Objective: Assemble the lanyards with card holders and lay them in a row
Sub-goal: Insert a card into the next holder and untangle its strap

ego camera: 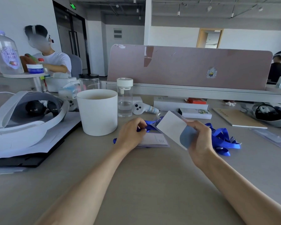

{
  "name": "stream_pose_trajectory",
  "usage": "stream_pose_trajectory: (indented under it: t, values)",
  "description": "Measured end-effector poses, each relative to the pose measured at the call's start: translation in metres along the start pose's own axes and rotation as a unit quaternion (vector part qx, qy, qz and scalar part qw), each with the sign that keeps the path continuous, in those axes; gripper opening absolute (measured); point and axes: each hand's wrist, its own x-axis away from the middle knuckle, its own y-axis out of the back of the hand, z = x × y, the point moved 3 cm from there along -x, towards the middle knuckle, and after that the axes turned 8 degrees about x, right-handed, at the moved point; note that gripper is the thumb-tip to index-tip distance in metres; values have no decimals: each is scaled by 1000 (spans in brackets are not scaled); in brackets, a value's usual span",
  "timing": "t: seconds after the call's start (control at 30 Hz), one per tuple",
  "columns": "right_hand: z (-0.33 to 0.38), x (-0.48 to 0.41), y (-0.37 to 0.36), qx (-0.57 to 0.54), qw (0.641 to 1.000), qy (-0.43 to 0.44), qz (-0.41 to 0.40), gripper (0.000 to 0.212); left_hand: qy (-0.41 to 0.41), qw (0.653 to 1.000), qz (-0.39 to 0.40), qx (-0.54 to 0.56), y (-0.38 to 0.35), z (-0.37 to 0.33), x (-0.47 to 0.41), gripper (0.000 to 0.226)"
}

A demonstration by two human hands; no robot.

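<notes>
Head view: right hand tilts a card holder up while left hand pinches the blue lanyard end, probably to clip it on.

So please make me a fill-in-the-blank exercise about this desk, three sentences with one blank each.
1. The right hand holds a card holder above the ____.
2. The left hand pinches a lanyard whose colour is ____.
3. The white bucket stands to the ____ of the clear bottle.

Missing words: desk; blue; left
</notes>
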Motion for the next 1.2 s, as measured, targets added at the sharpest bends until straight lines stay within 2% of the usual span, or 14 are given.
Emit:
stream_pose_trajectory:
  t: [0.1, 0.17, 0.27, 0.33, 0.5, 0.6, 0.7, 0.9, 1.0, 1.07, 1.13, 1.2]
  values:
    - [-2, -5, 4, 1, 1000, 2, -28, 31, 27, 993, -117, 4, 17, 3, 0, 13]
    - [-2, -9, 6, -2, 999, 17, -43, 20, 68, 985, -156, 22, 26, 12, -2, 20]
    - [-2, -12, 9, 3, 997, 31, -64, 3, 98, 979, -170, 53, 30, 15, -2, 18]
    - [-2, -10, 8, 17, 996, 37, -74, 4, 91, 975, -181, 91, 29, 9, -2, 13]
    - [-4, -8, 3, 64, 994, 60, -59, 11, 68, 947, -206, 238, 30, -9, -3, 29]
    - [-5, -8, 3, 92, 991, 75, -56, 18, 40, 933, -236, 270, 33, -15, -3, 21]
    - [-4, -12, 7, 105, 988, 82, -78, 20, 50, 911, -264, 311, 38, -17, -5, 19]
    - [-1, -13, 9, 105, 986, 97, -81, 21, 94, 876, -274, 386, 44, -20, 0, 13]
    - [-1, -11, 5, 117, 984, 112, -68, 17, 56, 859, -279, 426, 54, -32, 3, 10]
    - [-2, -10, 4, 125, 982, 125, -64, 17, 37, 851, -264, 453, 56, -40, 3, 19]
    - [-3, -10, 5, 129, 980, 135, -65, 19, 42, 850, -246, 464, 55, -41, 4, 30]
    - [-3, -10, 5, 129, 980, 138, -66, 19, 63, 865, -228, 443, 52, -39, 6, 31]
